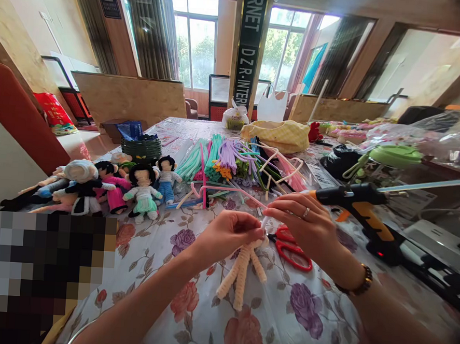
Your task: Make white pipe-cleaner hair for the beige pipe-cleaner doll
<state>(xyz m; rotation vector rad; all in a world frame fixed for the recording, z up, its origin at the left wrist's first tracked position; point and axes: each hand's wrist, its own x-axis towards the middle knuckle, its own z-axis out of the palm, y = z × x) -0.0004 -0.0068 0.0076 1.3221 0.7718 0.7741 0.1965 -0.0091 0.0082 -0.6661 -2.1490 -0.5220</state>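
Person's forearms [160, 287] nearest, reaching in over a floral-covered table [144, 291]; dark bead bracelet [363, 280] on right wrist, ring [306, 212] on right hand [308, 223]. Both hands meet mid-table.

Left hand [230, 233]: fingers pinched together at the top of a beige fuzzy figure [241, 274], no visible gap. Figure's limbs hang below that hand, over the cloth. Short whitish stem [265, 222] sticks up between the two hands. Right hand: fingers closed at the end of a pink strand [234, 190], just above the stem; exact contact hidden. Strand runs away left toward the loose stems.

Red-handled scissors [294, 253] lie just beside the figure, under the right hand. Glue gun [362, 208] right of that, red light showing, clear stick [427, 185] out the back. Finished-looking dolls [141, 190] grouped left; bundled colored stems [223, 153] beyond the hands, yellow pouch [279, 135] behind them.
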